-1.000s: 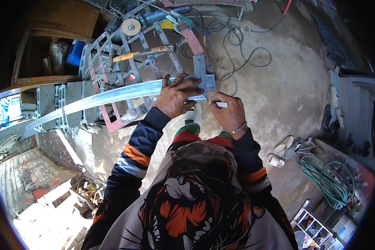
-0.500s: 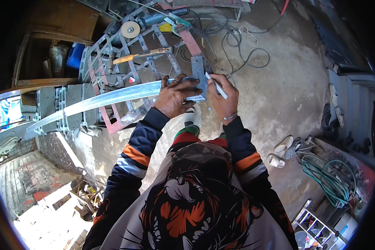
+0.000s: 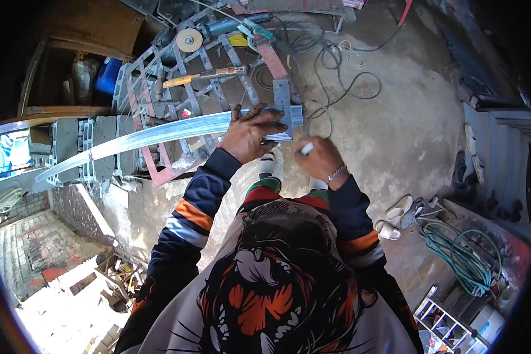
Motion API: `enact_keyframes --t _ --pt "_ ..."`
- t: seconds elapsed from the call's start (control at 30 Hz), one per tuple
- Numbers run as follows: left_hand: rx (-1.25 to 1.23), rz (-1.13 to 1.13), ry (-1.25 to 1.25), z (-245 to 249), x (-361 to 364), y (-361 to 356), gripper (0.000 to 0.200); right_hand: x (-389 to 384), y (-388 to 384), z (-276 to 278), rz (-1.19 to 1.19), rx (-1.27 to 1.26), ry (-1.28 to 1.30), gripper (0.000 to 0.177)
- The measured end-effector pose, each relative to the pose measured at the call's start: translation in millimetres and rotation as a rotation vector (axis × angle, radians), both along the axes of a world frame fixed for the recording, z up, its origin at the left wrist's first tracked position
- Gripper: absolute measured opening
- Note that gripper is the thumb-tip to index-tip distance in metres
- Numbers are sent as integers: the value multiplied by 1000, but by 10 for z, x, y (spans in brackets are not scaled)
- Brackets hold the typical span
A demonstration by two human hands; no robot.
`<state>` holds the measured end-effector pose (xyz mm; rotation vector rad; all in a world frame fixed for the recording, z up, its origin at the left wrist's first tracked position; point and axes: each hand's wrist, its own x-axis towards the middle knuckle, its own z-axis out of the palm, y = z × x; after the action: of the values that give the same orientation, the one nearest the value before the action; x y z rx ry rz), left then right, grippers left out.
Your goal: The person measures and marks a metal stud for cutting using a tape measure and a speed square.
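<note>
My left hand (image 3: 253, 131) presses a metal square (image 3: 282, 106) against the right end of a long silvery metal bar (image 3: 159, 134), its fingers bent over both. The bar rests across a frame of metal strips (image 3: 219, 94) and stretches far to the left. Just right of the bar's end and nearer to me, my right hand (image 3: 323, 158) is closed round a white marker, held off the metal. Beyond the bar, a hammer with an orange handle (image 3: 203, 77) lies on the frame.
An angle grinder (image 3: 233, 25) and a round disc (image 3: 189, 40) sit at the frame's far side. Dark cables (image 3: 336, 71) loop over the floor. Concrete blocks (image 3: 105, 144) stand left. Right are slippers (image 3: 399, 209), a green hose (image 3: 457, 256) and a small ladder (image 3: 445, 318).
My right hand has drawn back from the square toward me and slightly right, taking the marker along. The bar's end now shows beyond the square. My left hand stays nearly where it was.
</note>
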<state>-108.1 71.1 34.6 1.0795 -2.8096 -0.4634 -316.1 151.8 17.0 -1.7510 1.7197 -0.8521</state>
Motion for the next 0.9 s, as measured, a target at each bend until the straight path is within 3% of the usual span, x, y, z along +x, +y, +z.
enact_keyframes --t 0.07,0.2,0.27,0.33,0.4,0.53,0.6,0.67,0.77,0.9 --pt "-26 -12 12 -74 20 -10 49 -81 194 16 163 339 -70 7" --pt "-128 -57 46 -132 42 110 51 -313 440 -24 78 283 -233 10" --pt "-144 -54 69 -125 74 187 52 -433 490 -7 -26 464 -417 14" --pt "-97 50 157 23 84 274 52 -567 539 -108 -14 421 -409 18" --pt "-73 92 206 195 178 347 51 -697 549 -110 -58 548 -396 16" --pt "-163 388 224 437 496 302 48 -889 584 -249 -122 459 -342 20" --pt "-109 618 449 351 696 109 47 -879 466 -194 -47 327 -274 22" --pt "-254 726 467 186 778 -202 50 -703 264 -96 -59 236 -478 16" --pt "-241 999 283 -73 735 -698 56 -368 -127 230 -45 244 -585 15" --pt "-163 1230 106 -373 717 -1081 61 104 -588 520 107 -10 -408 17"
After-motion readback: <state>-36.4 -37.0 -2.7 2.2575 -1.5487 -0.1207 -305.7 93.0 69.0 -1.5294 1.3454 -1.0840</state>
